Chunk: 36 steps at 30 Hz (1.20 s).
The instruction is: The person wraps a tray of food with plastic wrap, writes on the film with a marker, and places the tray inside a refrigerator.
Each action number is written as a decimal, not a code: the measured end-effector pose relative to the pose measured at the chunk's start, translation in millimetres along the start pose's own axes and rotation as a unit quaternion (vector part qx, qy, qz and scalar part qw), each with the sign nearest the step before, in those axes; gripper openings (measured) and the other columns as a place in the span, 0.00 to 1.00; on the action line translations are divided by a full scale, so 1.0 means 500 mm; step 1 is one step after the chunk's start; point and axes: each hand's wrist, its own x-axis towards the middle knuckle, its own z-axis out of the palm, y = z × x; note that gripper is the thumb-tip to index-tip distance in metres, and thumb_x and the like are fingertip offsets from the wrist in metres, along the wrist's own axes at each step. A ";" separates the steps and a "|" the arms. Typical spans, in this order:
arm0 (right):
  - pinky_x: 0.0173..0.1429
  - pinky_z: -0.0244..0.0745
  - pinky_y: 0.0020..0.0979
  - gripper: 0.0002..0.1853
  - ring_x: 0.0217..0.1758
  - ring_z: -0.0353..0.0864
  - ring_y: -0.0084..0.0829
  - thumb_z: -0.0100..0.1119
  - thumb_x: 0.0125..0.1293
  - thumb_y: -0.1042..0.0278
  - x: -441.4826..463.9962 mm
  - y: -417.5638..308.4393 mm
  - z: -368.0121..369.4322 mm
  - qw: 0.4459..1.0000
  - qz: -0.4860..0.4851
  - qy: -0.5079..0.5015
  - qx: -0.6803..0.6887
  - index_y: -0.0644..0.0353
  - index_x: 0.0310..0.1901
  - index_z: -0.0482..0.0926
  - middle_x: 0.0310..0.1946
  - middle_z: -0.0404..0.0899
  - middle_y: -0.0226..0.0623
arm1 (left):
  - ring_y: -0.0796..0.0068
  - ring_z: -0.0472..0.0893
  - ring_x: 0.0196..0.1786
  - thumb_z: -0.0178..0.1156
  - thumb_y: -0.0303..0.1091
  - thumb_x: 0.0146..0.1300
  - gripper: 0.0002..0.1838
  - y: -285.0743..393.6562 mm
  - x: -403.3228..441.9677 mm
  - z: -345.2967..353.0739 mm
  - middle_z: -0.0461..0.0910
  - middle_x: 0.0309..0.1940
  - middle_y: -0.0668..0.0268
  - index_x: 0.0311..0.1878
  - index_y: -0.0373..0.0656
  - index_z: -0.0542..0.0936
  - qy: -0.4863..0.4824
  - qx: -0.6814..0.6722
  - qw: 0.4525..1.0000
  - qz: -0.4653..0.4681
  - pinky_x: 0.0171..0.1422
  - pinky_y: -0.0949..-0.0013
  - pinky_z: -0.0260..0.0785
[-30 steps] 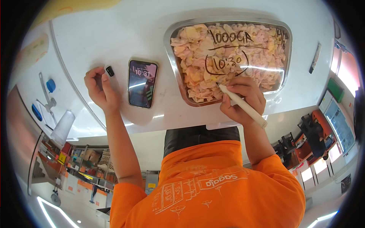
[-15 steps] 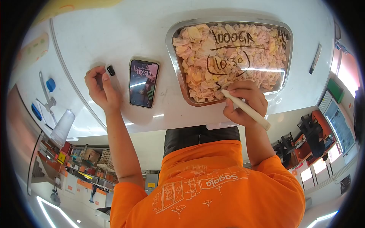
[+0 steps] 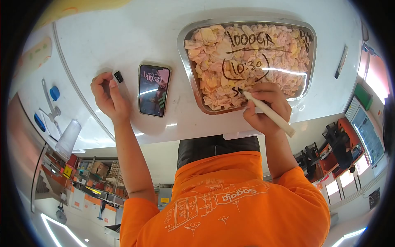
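My right hand (image 3: 269, 105) grips a white marker pen (image 3: 271, 114), its tip on the clear cover of a metal tray (image 3: 183, 53). Pale pink, crumpled pieces of what looks like raw chicken skin (image 3: 210, 39) fill the tray. Black writing on the cover reads "1000GR" and "(10:30)", with a short mark beginning with "S" beside the tip. On the left, my left hand (image 3: 109, 96) rests on the table, fingers loosely curled and thumb apart. A black pen cap (image 3: 119, 77) is just beside its fingertips; whether they touch is unclear.
A phone (image 3: 154, 90) showing 10:31 lies between my left hand and the tray. Farther left are a blue cap (image 3: 54, 93), a metal utensil (image 3: 50, 101) and a translucent cup (image 3: 68, 140). A small dark-and-white stick-like item (image 3: 341, 63) lies right of the tray. The table edge runs before my body.
My right hand has moved slightly right with the marker pen, and the new black lettering has grown by another stroke. My left hand stays put.
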 end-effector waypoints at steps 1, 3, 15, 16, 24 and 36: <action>0.34 0.81 0.26 0.12 0.32 0.85 0.32 0.71 0.50 0.77 -0.001 0.000 -0.001 1.000 0.006 0.005 -0.008 0.62 0.37 0.79 0.35 0.85 0.40 | 0.70 0.76 0.54 0.54 0.29 0.73 0.11 0.000 -0.001 0.000 0.79 0.49 0.63 0.53 0.34 0.78 0.000 0.000 1.000 -0.002 0.64 0.68 0.68; 0.35 0.81 0.26 0.11 0.32 0.86 0.32 0.71 0.50 0.77 0.007 0.000 0.000 1.000 0.006 0.009 -0.014 0.61 0.36 0.79 0.36 0.85 0.41 | 0.70 0.76 0.54 0.53 0.29 0.73 0.11 -0.003 0.000 -0.001 0.79 0.49 0.63 0.53 0.34 0.78 -0.002 -0.003 1.000 0.000 0.64 0.68 0.68; 0.35 0.82 0.26 0.13 0.32 0.86 0.30 0.69 0.51 0.79 -0.001 0.013 -0.014 1.000 0.010 0.009 0.004 0.62 0.39 0.78 0.37 0.85 0.42 | 0.71 0.77 0.49 0.57 0.32 0.74 0.10 -0.002 0.007 0.000 0.78 0.48 0.61 0.51 0.35 0.78 0.004 0.009 1.000 0.023 0.56 0.70 0.70; 0.35 0.82 0.26 0.13 0.32 0.86 0.30 0.68 0.51 0.79 -0.004 0.015 -0.016 1.000 0.007 0.011 0.017 0.62 0.39 0.78 0.37 0.85 0.42 | 0.71 0.77 0.49 0.57 0.32 0.74 0.10 -0.001 0.006 0.001 0.78 0.48 0.61 0.51 0.35 0.78 0.005 0.007 1.000 0.025 0.56 0.70 0.70; 0.35 0.81 0.25 0.13 0.32 0.86 0.30 0.68 0.52 0.80 -0.006 0.019 -0.019 1.000 0.005 0.016 0.011 0.62 0.41 0.78 0.38 0.85 0.43 | 0.71 0.77 0.49 0.57 0.32 0.74 0.10 -0.004 0.006 -0.001 0.78 0.48 0.62 0.51 0.35 0.78 0.002 0.016 1.000 0.022 0.56 0.70 0.70; 0.36 0.82 0.26 0.14 0.33 0.85 0.29 0.67 0.53 0.81 -0.008 0.021 -0.013 1.000 0.009 0.029 0.007 0.63 0.42 0.77 0.38 0.84 0.44 | 0.71 0.77 0.49 0.56 0.32 0.74 0.10 -0.003 0.005 -0.004 0.78 0.48 0.63 0.51 0.36 0.78 0.001 0.021 1.000 0.013 0.56 0.70 0.70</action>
